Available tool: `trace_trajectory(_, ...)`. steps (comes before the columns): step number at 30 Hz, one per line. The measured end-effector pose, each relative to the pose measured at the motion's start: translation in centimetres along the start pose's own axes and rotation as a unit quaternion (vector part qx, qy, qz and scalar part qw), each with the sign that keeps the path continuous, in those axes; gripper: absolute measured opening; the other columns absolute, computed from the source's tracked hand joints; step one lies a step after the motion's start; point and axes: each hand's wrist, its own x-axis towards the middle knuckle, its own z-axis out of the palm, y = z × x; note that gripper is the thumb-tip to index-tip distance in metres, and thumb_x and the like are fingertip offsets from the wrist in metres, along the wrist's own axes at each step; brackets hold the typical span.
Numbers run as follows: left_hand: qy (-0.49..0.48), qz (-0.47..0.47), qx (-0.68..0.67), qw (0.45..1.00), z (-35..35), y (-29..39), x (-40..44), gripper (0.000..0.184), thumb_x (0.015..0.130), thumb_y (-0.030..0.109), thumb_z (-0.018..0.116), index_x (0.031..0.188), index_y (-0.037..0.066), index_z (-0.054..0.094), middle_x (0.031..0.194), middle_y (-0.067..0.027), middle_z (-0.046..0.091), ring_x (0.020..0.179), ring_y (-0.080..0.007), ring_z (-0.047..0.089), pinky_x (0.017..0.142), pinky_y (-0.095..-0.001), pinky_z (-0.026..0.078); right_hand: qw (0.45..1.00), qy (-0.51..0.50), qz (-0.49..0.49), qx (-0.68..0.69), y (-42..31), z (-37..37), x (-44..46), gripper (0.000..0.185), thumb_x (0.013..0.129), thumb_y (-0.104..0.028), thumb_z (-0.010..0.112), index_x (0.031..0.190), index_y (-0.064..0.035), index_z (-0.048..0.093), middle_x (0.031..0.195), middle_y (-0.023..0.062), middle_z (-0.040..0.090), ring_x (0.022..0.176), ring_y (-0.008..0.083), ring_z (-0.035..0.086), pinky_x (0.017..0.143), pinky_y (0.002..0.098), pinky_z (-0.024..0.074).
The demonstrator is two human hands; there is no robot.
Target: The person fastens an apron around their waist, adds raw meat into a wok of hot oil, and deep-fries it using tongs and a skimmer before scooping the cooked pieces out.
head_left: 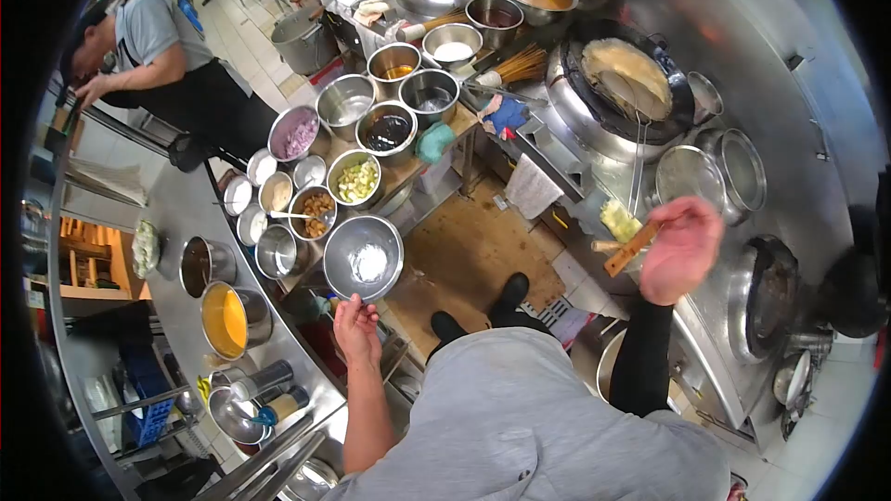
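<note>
My left hand grips the near rim of an empty steel bowl, its fingers pressed at the edge. Over the stove side, my right hand is closed around a wooden handle, which sticks out to the left from the palm. What the handle belongs to cannot be made out. Near that hand, a long-handled strainer rests in a large wok of frothy, light brown liquid. A yellow-green cloth is wrapped on the strainer's handle.
Bowls of chopped purple onion, green pieces and dark liquid stand beyond the steel bowl. A pot of orange liquid is at left. Another wok sits at right. A co-worker leans at upper left.
</note>
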Motion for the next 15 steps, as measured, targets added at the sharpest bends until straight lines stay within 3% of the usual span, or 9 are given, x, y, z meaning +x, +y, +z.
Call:
trace_trajectory(2, -0.006, -0.019, 0.005, 1.0, -0.7, 0.1, 0.0, 0.016, 0.095, 0.013, 0.067, 0.085, 0.012, 0.054, 0.077, -0.0008, 0.062, 0.066, -0.0133, 0.063, 0.056, -0.0244, 0.048, 0.986, -0.11, -0.115, 0.051, -7.4, 3.8, 1.9, 0.07, 0.095, -0.061, 0.049, 0.116, 0.005, 0.056, 0.108, 0.0212, 0.062, 0.087, 0.0297, 0.065, 0.088, 0.0444, 0.0513)
trace_trajectory(4, -0.013, -0.038, 0.009, 0.999, -1.9, -0.5, 0.5, 0.017, 0.094, 0.012, 0.068, 0.085, 0.013, 0.054, 0.075, 0.0002, 0.061, 0.064, -0.0126, 0.063, 0.054, -0.0241, 0.048, 0.932, -0.136, -0.291, 0.17, -14.9, 9.2, 0.6, 0.058, 0.091, -0.052, 0.056, 0.117, -0.0005, 0.058, 0.105, 0.0138, 0.065, 0.102, 0.0282, 0.061, 0.097, 0.0456, 0.0468)
trace_trajectory(6, -0.012, -0.051, 0.024, 0.998, -2.1, -0.3, 0.1, 0.02, 0.094, 0.013, 0.069, 0.082, 0.014, 0.053, 0.073, 0.0007, 0.061, 0.063, -0.0122, 0.063, 0.053, -0.0231, 0.047, 0.86, -0.175, -0.399, 0.265, -19.8, 12.2, -1.5, 0.05, 0.09, -0.041, 0.058, 0.122, -0.0018, 0.056, 0.114, 0.0144, 0.061, 0.114, 0.0276, 0.055, 0.104, 0.0456, 0.0415)
trace_trajectory(9, -0.023, -0.058, 0.039, 0.997, -2.2, -0.3, -0.8, 0.023, 0.093, 0.015, 0.07, 0.079, 0.015, 0.052, 0.072, 0.0009, 0.061, 0.061, -0.0118, 0.063, 0.052, -0.0224, 0.047, 0.798, -0.278, -0.456, 0.278, -27.0, 12.2, -5.9, 0.056, 0.089, -0.018, 0.064, 0.139, 0.0038, 0.048, 0.141, 0.0265, 0.047, 0.137, 0.0298, 0.042, 0.117, 0.0472, 0.0302)
trace_trajectory(11, -0.034, -0.047, 0.056, 0.997, -2.5, -0.4, -1.2, 0.023, 0.094, 0.016, 0.07, 0.079, 0.015, 0.052, 0.072, 0.001, 0.061, 0.061, -0.0114, 0.063, 0.052, -0.0225, 0.047, 0.761, -0.308, -0.488, 0.295, -27.3, 13.9, -7.0, 0.06, 0.089, -0.011, 0.065, 0.144, 0.0061, 0.046, 0.149, 0.029, 0.044, 0.144, 0.0315, 0.039, 0.121, 0.0471, 0.0282)
trace_trajectory(15, -0.048, -0.02, 0.051, 0.997, -3.8, -1.4, -2.7, 0.022, 0.094, 0.017, 0.07, 0.08, 0.014, 0.053, 0.072, 0.0014, 0.061, 0.062, -0.0106, 0.063, 0.051, -0.0222, 0.047, 0.732, -0.309, -0.473, 0.38, -26.5, 15.2, -8.4, 0.059, 0.087, -0.01, 0.065, 0.141, 0.0073, 0.048, 0.147, 0.0242, 0.048, 0.138, 0.034, 0.046, 0.119, 0.0448, 0.0339)
